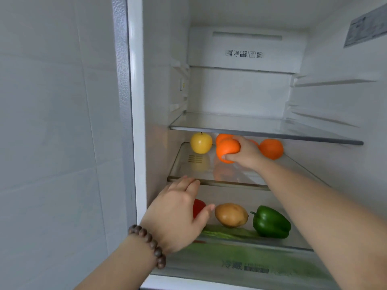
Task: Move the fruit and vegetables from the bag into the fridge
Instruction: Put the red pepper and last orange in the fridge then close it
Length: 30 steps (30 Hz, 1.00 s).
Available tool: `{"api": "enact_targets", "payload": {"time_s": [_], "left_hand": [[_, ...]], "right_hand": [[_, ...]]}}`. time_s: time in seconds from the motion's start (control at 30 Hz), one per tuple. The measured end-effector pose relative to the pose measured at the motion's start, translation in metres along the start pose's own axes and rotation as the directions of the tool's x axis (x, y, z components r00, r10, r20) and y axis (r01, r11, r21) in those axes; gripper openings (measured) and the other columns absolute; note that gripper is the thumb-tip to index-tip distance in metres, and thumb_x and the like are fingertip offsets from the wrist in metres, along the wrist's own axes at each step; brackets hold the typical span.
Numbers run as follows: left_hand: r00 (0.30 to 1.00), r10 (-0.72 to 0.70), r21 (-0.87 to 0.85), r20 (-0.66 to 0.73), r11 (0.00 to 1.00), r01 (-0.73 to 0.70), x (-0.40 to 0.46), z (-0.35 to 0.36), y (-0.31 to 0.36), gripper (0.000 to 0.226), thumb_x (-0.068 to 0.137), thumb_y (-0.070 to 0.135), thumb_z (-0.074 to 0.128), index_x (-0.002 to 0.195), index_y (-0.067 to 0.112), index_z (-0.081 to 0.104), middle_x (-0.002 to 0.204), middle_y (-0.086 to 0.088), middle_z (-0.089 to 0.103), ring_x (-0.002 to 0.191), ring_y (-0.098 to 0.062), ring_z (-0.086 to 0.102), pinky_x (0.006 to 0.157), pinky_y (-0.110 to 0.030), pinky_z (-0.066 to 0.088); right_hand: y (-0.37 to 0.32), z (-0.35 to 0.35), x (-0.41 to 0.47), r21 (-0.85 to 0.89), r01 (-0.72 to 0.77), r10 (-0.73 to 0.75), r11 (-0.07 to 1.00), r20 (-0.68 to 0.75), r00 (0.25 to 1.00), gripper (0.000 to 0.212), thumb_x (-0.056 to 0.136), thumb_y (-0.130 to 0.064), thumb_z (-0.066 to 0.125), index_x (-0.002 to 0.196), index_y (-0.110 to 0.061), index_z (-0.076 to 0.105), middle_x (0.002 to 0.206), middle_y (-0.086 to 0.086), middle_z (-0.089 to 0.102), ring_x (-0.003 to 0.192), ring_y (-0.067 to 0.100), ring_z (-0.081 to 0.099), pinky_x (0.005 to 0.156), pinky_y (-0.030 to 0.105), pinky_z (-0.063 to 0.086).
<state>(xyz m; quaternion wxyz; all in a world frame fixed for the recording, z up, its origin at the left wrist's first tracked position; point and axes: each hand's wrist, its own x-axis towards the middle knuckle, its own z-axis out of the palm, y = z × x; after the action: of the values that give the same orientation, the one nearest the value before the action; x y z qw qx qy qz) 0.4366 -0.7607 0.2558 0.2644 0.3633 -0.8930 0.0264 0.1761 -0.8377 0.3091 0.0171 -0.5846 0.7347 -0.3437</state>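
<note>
My right hand [247,154] is shut on an orange [227,150], held just above the middle glass shelf [209,181] of the open fridge. On that shelf stand a yellow apple [201,142], another orange [271,148] at the right, and one more orange [223,137] partly hidden behind the held one. My left hand [180,212], with a bead bracelet, reaches onto the lower shelf and covers most of a red pepper [199,207]; its grip is hidden. A potato [231,214], a green pepper [271,222] and a leafy green vegetable [226,233] lie there. No bag is in view.
The top glass shelf [266,133] carries nothing. A drawer front with printed text [245,268] runs below the lower shelf. The fridge's left wall and frame [136,143] stand close to my left hand, with a tiled wall [52,143] beyond.
</note>
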Motion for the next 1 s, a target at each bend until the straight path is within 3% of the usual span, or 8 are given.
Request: {"api": "enact_targets", "payload": {"time_s": [0.33,0.57,0.67,0.8,0.9,1.0], "left_hand": [[0.997,-0.003,-0.004,-0.073,1.0,0.002,-0.002,0.002,-0.001,0.088,0.074,0.067,0.008,0.147,0.02,0.025,0.153,0.004,0.03,0.141,-0.01,0.025,0.115,-0.023,0.021],[0.997,-0.005,-0.003,-0.077,1.0,0.005,-0.002,0.002,0.0,0.085,0.076,0.065,0.011,0.145,0.019,0.031,0.149,0.002,0.037,0.137,-0.012,0.032,0.113,-0.025,0.027],[0.996,0.005,0.001,-0.088,1.0,-0.005,-0.003,0.001,0.001,0.082,0.078,0.063,0.015,0.142,0.017,0.037,0.144,0.0,0.043,0.133,-0.015,0.038,0.11,-0.026,0.032],[0.991,0.028,0.0,-0.128,1.0,-0.028,-0.004,-0.002,0.001,0.072,0.081,0.056,0.022,0.131,0.011,0.049,0.13,-0.007,0.056,0.121,-0.023,0.05,0.1,-0.031,0.042],[0.987,0.05,0.008,-0.151,0.999,-0.049,-0.005,-0.006,0.003,0.069,0.082,0.052,0.022,0.123,0.008,0.055,0.118,-0.011,0.061,0.111,-0.029,0.055,0.092,-0.037,0.048],[0.98,0.059,0.012,-0.191,0.998,-0.058,-0.016,-0.012,0.01,0.063,0.082,0.048,0.025,0.116,0.006,0.058,0.111,-0.014,0.063,0.105,-0.033,0.056,0.089,-0.041,0.049]], "right_hand": [[0.005,0.025,0.022,0.183,-0.079,0.08,0.98,0.004,0.997,0.084,0.072,-0.025,0.078,0.141,-0.014,0.03,0.139,0.01,0.044,0.123,0.028,0.045,0.092,0.032,0.036],[0.007,0.018,0.01,0.197,-0.08,0.076,0.977,0.031,0.997,0.097,0.069,-0.032,0.08,0.145,-0.02,0.022,0.141,0.006,0.043,0.127,0.027,0.044,0.098,0.036,0.039],[0.007,0.006,-0.009,0.181,-0.095,0.087,0.979,0.053,0.995,0.102,0.072,-0.036,0.077,0.148,-0.022,0.011,0.15,0.007,0.032,0.135,0.025,0.036,0.103,0.033,0.033],[-0.003,-0.012,-0.055,0.115,-0.029,0.03,0.993,-0.007,1.0,0.086,0.079,-0.037,0.071,0.147,-0.019,0.021,0.15,0.005,0.034,0.136,0.021,0.034,0.099,0.023,0.028],[-0.014,-0.026,-0.101,0.106,0.003,0.003,0.994,-0.058,0.998,0.084,0.079,-0.043,0.069,0.146,-0.017,0.026,0.148,0.004,0.036,0.135,0.021,0.035,0.108,0.031,0.03],[-0.026,-0.037,-0.156,0.054,0.071,-0.06,0.996,-0.178,0.982,0.076,0.083,-0.041,0.065,0.145,-0.016,0.028,0.148,0.004,0.036,0.135,0.021,0.034,0.108,0.031,0.028]]}}
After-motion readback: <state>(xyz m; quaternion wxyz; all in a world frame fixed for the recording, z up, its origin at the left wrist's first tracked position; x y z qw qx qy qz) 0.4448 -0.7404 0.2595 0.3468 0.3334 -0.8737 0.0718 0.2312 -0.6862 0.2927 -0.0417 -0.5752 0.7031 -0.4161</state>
